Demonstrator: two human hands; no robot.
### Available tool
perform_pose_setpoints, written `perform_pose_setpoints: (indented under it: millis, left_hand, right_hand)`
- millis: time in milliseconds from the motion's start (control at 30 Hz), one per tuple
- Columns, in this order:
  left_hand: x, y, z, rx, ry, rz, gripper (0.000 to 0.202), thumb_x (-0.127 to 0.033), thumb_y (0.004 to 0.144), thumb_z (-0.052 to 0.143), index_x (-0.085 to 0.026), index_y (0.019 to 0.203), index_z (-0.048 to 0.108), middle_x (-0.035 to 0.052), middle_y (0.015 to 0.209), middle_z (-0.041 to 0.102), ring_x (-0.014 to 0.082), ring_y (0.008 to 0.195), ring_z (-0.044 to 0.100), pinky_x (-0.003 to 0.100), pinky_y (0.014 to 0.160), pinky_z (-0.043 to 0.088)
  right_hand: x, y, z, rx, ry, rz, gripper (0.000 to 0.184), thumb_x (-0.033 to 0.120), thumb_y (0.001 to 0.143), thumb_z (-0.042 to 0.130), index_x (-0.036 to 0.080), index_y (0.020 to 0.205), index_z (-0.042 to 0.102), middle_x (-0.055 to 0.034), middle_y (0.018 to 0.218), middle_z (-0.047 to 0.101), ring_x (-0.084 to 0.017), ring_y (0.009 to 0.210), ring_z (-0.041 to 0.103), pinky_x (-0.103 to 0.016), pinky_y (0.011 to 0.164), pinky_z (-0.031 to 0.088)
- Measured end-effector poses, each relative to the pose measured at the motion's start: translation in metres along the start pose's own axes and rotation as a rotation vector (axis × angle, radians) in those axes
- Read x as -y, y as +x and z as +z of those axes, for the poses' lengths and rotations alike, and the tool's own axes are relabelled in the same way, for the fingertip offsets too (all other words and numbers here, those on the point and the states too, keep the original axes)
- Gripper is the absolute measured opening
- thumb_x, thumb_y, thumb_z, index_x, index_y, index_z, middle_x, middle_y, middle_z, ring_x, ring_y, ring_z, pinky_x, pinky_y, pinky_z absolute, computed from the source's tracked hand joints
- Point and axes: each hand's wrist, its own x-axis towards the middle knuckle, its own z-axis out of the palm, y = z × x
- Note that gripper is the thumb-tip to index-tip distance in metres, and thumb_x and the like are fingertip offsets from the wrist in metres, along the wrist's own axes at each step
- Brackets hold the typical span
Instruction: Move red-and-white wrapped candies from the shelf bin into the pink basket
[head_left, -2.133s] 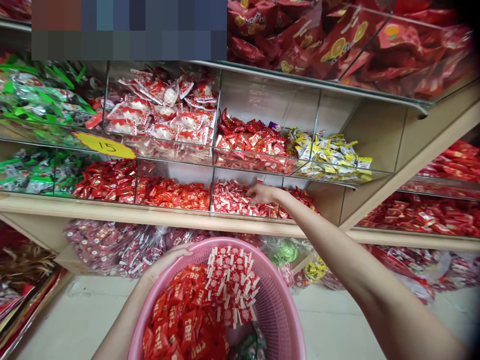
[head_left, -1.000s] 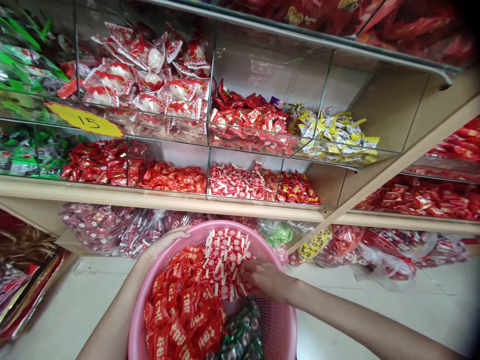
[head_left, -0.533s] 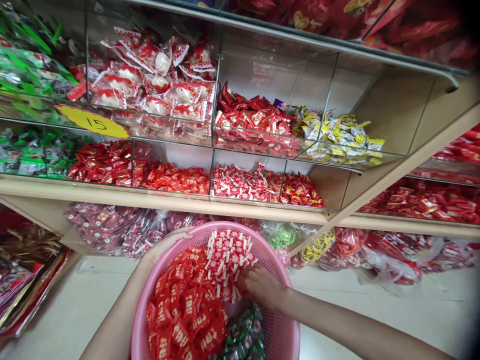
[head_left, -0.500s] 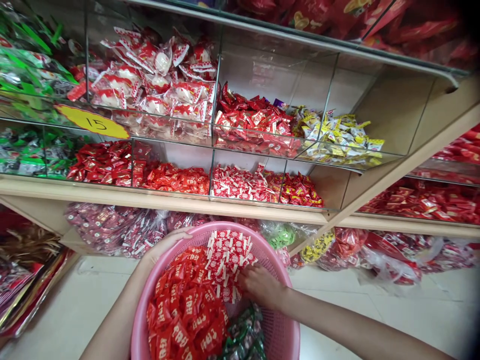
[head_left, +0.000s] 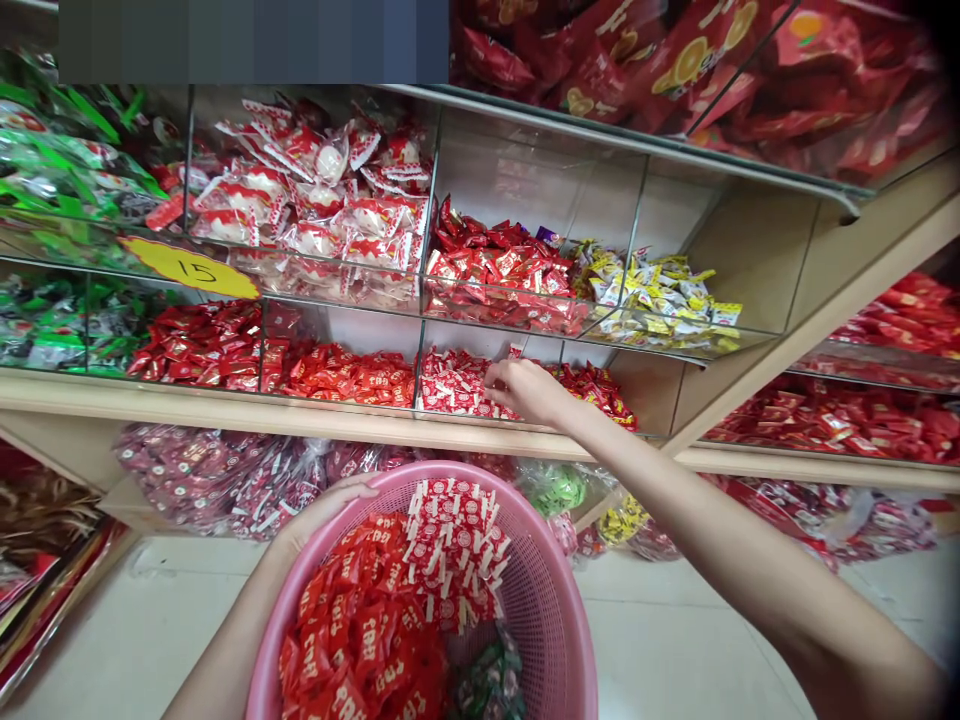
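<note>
My left hand [head_left: 330, 508] is closed over the far left rim of a pink plastic basket [head_left: 574, 600]. Inside it, orange-red wrapped candies [head_left: 367, 620] fill the left, red-and-white wrapped candies [head_left: 456, 545] lie at the top, and dark green wrapped pieces [head_left: 491, 680] sit low on the right. My right hand [head_left: 529, 388] is over the front of a shelf compartment of matching red-and-white candies [head_left: 454, 380]. Its fingers are loosely bent and a little apart, with nothing seen in them; the fingertips are close to the candies.
Clear dividers part the shelf compartments. Above are red-and-white packs [head_left: 315, 200], red candies [head_left: 502, 265] and yellow-and-white candies [head_left: 675, 290]. A yellow price tag [head_left: 191, 268] reads 15. The wooden shelf edge [head_left: 225, 405] runs above bagged candies [head_left: 187, 475] on the floor.
My right hand has left the basket and moved up and forward to the shelf compartment of red-and-white candies. My left hand still grips the basket rim. The view has shifted slightly.
</note>
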Motion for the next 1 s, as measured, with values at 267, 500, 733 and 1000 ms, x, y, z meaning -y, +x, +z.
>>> perform_pose_setpoints:
  millis: [267, 500, 733, 1000]
  left_hand:
    - [-0.007, -0.007, 0.004, -0.048, 0.038, -0.049, 0.035, -0.030, 0.056, 0.066, -0.022, 0.090, 0.069, 0.0027, 0.128, 0.055, 0.0266, 0.118, 0.048, 0.031, 0.096, 0.038]
    - [0.000, 0.001, -0.002, -0.083, 0.130, 0.002, 0.041, -0.034, 0.056, 0.065, -0.021, 0.095, 0.069, 0.0046, 0.122, 0.060, 0.0269, 0.121, 0.045, 0.033, 0.099, 0.033]
    - [-0.005, -0.003, 0.000, -0.065, 0.172, 0.030, 0.040, -0.035, 0.056, 0.064, -0.021, 0.093, 0.069, 0.0043, 0.126, 0.057, 0.0266, 0.123, 0.043, 0.032, 0.101, 0.031]
    - [-0.002, -0.002, 0.000, -0.026, 0.109, 0.016, 0.042, -0.033, 0.059, 0.063, -0.023, 0.100, 0.067, 0.0023, 0.121, 0.061, 0.0252, 0.122, 0.044, 0.032, 0.101, 0.033]
  right_hand:
    - [-0.032, 0.040, 0.031, 0.124, 0.068, 0.069, 0.017, 0.027, 0.074, 0.062, 0.019, 0.089, 0.066, -0.0040, 0.088, 0.066, -0.015, 0.078, 0.058, -0.021, 0.067, 0.037]
    - [-0.031, 0.053, 0.038, 0.175, 0.209, 0.085, 0.021, 0.034, 0.074, 0.062, 0.018, 0.086, 0.067, 0.0001, 0.074, 0.066, -0.013, 0.068, 0.056, -0.020, 0.060, 0.036]
    - [-0.027, 0.062, 0.041, 0.215, 0.251, 0.143, 0.017, 0.030, 0.070, 0.064, 0.014, 0.075, 0.066, 0.0014, 0.066, 0.061, -0.010, 0.059, 0.049, -0.020, 0.053, 0.032]
    - [-0.013, 0.013, 0.005, -0.115, 0.341, -0.101, 0.024, 0.032, 0.073, 0.063, 0.013, 0.088, 0.063, -0.0025, 0.079, 0.059, -0.012, 0.071, 0.049, -0.024, 0.066, 0.037]
